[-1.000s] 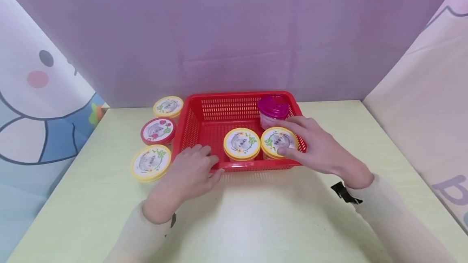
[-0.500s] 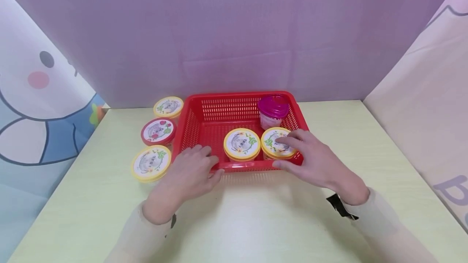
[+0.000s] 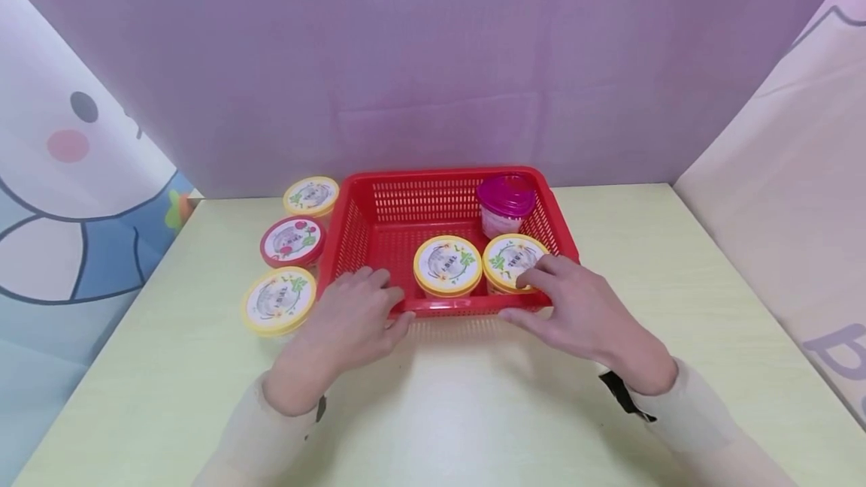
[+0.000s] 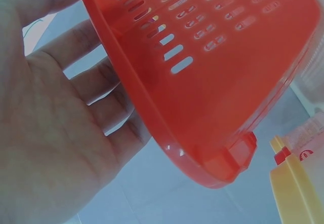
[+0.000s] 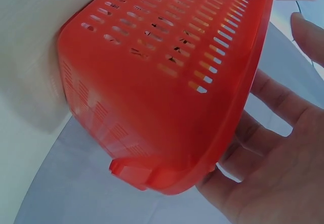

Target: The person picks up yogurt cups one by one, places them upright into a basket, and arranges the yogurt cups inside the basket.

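A red plastic basket [image 3: 413, 235] stands on the table with lidded cups in it. My left hand [image 3: 355, 322] grips its front left corner, fingers over the rim and thumb outside. At the front right corner, my right hand [image 3: 585, 318] has its fingers bent over the rim; in the right wrist view its thumb [image 5: 310, 39] stands off from the wall. Inside the basket, one yellow-lidded cup [image 3: 448, 265] sits beside another yellow-lidded cup [image 3: 510, 258], which the right fingers are close to. Behind them is a cup with a magenta domed lid [image 3: 506, 198].
Left of the basket, a yellow-lidded cup [image 3: 311, 194], a red-lidded cup [image 3: 292, 240] and another yellow-lidded cup [image 3: 279, 300] form a row. The pale table [image 3: 446, 404] meets a purple cloth backdrop [image 3: 433, 66]. Printed cloths hang at both sides.
My right hand has moved from over the right yellow-lidded cup toward me onto the basket's front rim, its fingers bending down. My left hand, basket and cups look unmoved.
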A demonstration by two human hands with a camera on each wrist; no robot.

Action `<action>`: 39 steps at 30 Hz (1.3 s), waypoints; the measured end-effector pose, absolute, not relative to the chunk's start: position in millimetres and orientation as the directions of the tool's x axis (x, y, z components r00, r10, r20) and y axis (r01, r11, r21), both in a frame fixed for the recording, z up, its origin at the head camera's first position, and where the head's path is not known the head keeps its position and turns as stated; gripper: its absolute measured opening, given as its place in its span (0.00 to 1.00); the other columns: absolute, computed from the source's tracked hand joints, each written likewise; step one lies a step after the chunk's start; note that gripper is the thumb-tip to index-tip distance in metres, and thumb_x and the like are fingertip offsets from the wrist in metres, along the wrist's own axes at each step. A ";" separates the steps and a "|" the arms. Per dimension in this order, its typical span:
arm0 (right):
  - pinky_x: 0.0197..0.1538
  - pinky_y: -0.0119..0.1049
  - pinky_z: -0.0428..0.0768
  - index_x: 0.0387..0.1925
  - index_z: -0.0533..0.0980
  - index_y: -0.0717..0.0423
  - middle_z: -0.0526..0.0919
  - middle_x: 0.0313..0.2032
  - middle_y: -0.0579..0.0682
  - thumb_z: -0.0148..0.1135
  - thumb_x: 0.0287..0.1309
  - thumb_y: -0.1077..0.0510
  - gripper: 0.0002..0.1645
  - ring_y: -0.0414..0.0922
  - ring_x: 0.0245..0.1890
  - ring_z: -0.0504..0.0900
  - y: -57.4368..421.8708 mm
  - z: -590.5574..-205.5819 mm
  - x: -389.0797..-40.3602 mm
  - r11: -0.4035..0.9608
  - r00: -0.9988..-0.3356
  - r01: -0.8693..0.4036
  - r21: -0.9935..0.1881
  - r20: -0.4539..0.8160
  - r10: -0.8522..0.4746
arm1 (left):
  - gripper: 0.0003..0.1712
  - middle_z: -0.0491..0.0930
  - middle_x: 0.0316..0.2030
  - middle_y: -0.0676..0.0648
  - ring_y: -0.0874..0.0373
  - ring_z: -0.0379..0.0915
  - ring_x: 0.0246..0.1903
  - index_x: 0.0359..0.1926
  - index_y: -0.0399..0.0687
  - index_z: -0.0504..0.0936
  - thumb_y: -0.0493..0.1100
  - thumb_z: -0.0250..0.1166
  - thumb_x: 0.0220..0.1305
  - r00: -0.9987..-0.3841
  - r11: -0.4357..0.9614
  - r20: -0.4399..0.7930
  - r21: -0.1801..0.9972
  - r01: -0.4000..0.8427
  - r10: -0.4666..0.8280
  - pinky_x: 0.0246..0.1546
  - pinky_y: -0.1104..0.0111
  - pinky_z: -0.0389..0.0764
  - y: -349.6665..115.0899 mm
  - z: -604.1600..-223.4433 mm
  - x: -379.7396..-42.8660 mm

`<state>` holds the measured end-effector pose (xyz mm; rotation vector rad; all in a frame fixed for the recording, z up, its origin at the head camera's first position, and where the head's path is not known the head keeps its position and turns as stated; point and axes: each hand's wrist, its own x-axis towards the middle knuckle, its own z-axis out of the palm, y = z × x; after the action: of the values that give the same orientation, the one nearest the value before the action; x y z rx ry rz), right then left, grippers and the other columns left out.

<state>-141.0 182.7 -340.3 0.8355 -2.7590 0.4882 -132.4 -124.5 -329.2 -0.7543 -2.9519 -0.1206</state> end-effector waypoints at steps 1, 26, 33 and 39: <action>0.39 0.42 0.82 0.48 0.84 0.54 0.82 0.44 0.50 0.73 0.53 0.37 0.29 0.45 0.42 0.79 182.4 -340.2 -140.6 0.787 -0.814 -0.569 -0.239 0.301 -0.497 | 0.21 0.82 0.37 0.51 0.58 0.75 0.36 0.42 0.53 0.87 0.58 0.78 0.51 -0.874 0.875 0.109 0.056 0.480 0.473 0.44 0.60 0.83 -124.2 -328.9 -132.3; 0.29 0.37 0.74 0.25 0.77 0.52 0.76 0.26 0.46 0.79 0.44 0.36 0.28 0.43 0.27 0.71 175.9 -351.7 -141.8 0.863 -0.839 -0.483 -0.146 0.360 -0.409 | 0.21 0.81 0.35 0.50 0.57 0.75 0.35 0.39 0.51 0.86 0.58 0.78 0.52 -0.866 0.870 0.139 0.049 0.490 0.480 0.43 0.60 0.83 -124.2 -335.9 -135.7; 0.28 0.38 0.74 0.25 0.77 0.52 0.76 0.26 0.46 0.79 0.45 0.35 0.28 0.43 0.27 0.72 174.8 -355.1 -144.5 0.870 -0.845 -0.473 -0.138 0.349 -0.405 | 0.21 0.82 0.37 0.50 0.57 0.76 0.36 0.40 0.52 0.86 0.59 0.78 0.52 -0.857 0.866 0.159 0.026 0.500 0.490 0.44 0.59 0.83 -126.0 -343.6 -138.9; 0.28 0.38 0.74 0.24 0.77 0.52 0.75 0.25 0.45 0.78 0.46 0.35 0.28 0.43 0.26 0.71 175.2 -357.8 -146.1 0.869 -0.840 -0.478 -0.129 0.357 -0.409 | 0.22 0.82 0.38 0.50 0.57 0.76 0.37 0.42 0.53 0.86 0.59 0.77 0.53 -0.852 0.864 0.170 0.005 0.504 0.496 0.44 0.59 0.83 -126.6 -347.3 -138.9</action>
<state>-146.1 175.2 -357.8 0.6646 -2.7212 0.3051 -138.9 -126.6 -347.3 -0.7761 -2.8742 -0.0730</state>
